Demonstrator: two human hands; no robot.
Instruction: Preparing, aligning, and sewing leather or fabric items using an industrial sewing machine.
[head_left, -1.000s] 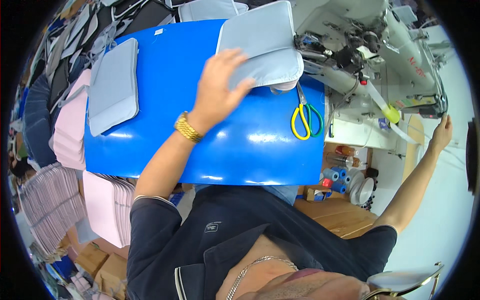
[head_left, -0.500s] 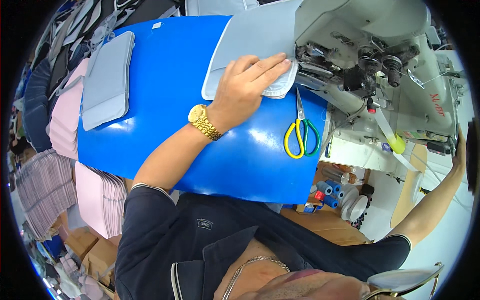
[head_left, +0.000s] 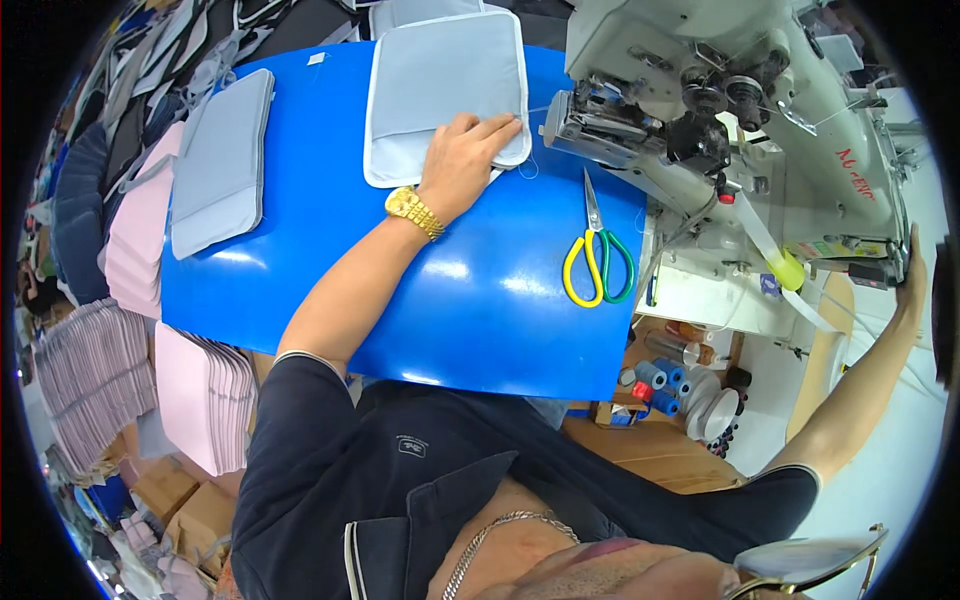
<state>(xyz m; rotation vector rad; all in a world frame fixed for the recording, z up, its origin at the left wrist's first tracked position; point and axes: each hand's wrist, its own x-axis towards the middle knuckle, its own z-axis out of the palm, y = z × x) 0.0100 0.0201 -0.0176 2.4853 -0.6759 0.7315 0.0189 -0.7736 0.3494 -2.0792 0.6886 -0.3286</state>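
A grey fabric panel (head_left: 450, 75) with a white bound edge lies on the blue table, left of the sewing machine (head_left: 680, 150). My left hand (head_left: 462, 160) rests on its lower right part, fingers stretched out flat; the thumb is hidden. A thin thread runs from the panel's right edge toward the machine's needle area, and a loose loop hangs by the corner. My right hand (head_left: 912, 275) is up against the machine's far right end, its fingers mostly hidden. Scissors (head_left: 598, 255) with one yellow and one green handle lie right of my left hand, blades pointing away.
Another grey panel (head_left: 222, 165) lies at the table's left. Beyond that edge are pink panels (head_left: 135, 235) and a pink stack (head_left: 200, 400). Thread spools (head_left: 660, 385) sit below the machine. White tape (head_left: 765, 235) hangs from the machine, and cardboard boxes (head_left: 195, 515) stand lower left.
The grey panel has slid left, away from the machine's needle area, together with my left hand. A thread now shows between panel and machine. My right hand stays at the machine's right end.
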